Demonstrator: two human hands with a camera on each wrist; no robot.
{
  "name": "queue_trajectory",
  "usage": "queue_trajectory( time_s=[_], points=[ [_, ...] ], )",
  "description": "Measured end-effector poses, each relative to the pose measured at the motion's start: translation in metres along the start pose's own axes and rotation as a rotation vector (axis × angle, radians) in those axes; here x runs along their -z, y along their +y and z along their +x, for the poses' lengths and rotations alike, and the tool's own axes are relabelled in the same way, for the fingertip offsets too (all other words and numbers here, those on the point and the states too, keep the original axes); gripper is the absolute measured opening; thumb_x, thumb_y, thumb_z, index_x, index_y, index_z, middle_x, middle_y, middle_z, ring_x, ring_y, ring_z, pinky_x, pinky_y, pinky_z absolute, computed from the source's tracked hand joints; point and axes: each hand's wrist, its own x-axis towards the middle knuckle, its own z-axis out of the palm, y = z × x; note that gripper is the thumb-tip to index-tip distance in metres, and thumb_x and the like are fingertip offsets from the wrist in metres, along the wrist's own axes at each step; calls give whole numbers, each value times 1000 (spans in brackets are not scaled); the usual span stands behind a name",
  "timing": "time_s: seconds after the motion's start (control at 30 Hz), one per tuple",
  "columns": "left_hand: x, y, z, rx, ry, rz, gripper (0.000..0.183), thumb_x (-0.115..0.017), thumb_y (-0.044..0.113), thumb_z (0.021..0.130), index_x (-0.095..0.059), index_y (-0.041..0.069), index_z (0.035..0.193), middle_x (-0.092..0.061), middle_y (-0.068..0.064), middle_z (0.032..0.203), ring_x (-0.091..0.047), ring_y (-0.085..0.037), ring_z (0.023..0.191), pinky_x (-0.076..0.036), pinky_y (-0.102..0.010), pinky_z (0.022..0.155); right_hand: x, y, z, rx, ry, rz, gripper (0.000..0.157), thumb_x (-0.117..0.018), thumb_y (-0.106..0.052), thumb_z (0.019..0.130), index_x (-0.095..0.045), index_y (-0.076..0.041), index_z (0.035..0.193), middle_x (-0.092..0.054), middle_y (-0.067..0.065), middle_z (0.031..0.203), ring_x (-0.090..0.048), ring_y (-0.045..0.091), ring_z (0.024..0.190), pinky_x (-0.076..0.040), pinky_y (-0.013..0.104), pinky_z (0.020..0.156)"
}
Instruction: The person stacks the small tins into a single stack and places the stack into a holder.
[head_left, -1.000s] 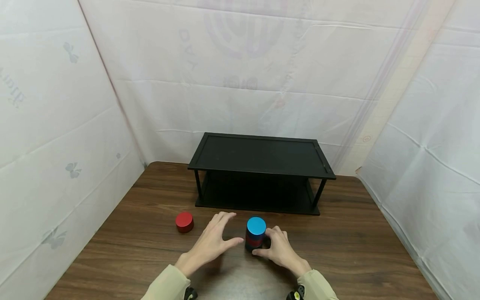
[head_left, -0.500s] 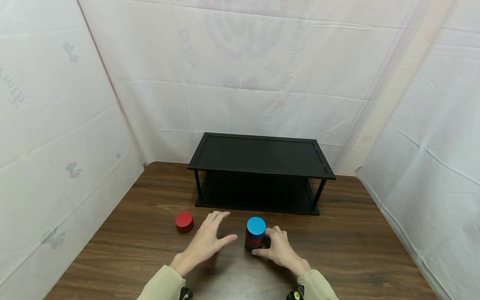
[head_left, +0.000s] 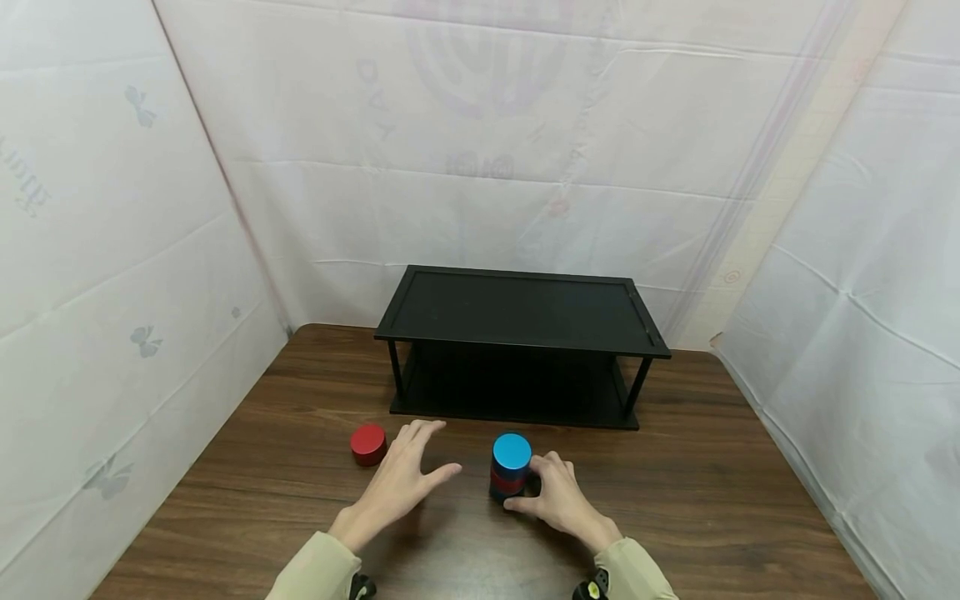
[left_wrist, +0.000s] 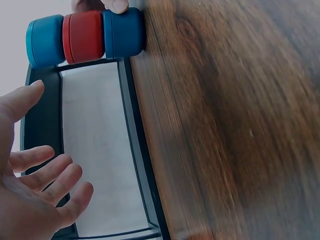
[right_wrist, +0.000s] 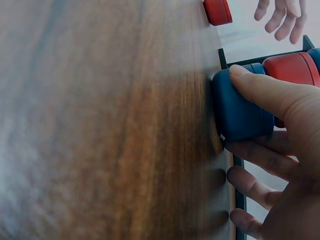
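Note:
Three small round tins with lids stand stacked upright on the table: a blue bottom tin, a red middle tin and a blue top tin. My right hand pinches the bottom one, thumb on the near side and index finger on the far side. To the left of the stack, my left hand hovers with thumb and fingers spread, holding nothing. A lone red tin sits on the table just beyond and left of that hand.
Behind the tins is a two-level black shelf, whose lower board lies on the wooden table. White sheeting hangs behind the table and along both sides.
My left hand has drawn leftward, away from the stacked tins and closer to the lone red tin. The right hand and the stack have stayed in place.

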Motion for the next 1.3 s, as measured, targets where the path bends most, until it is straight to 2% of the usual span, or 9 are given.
queue_trajectory(
  time_s=[0.17,0.47,1.1,1.3],
  points=[
    [2,-4,0,7,13,31,64,-76,41,81,-53,13,133,-58,-5,128,-52,-23,118,-47,-47,98,0,0,0,6,6,0,44,-84,-37,71,-68,-18,108,-71,-8,101,-45,8,90,-29,33,82],
    [6,-12,0,16,58,63,63,-78,36,80,-54,10,132,-58,-8,127,-52,-25,117,-46,-49,98,1,1,0,19,8,2,46,-84,-40,71,-68,-17,107,-71,-7,100,-46,10,90,-29,34,82],
    [15,-28,-3,-27,136,104,63,-80,31,78,-56,2,128,-59,-14,124,-56,-31,114,-48,-50,94,-2,2,-1,31,20,7,44,-84,-38,71,-68,-19,107,-71,-8,100,-46,8,89,-28,32,81],
    [17,-33,-2,-16,148,118,63,-81,32,77,-56,4,128,-59,-15,123,-54,-31,115,-47,-50,94,-1,2,0,30,19,9,45,-84,-39,71,-68,-18,107,-71,-7,99,-46,9,89,-28,32,80]
  ],
)
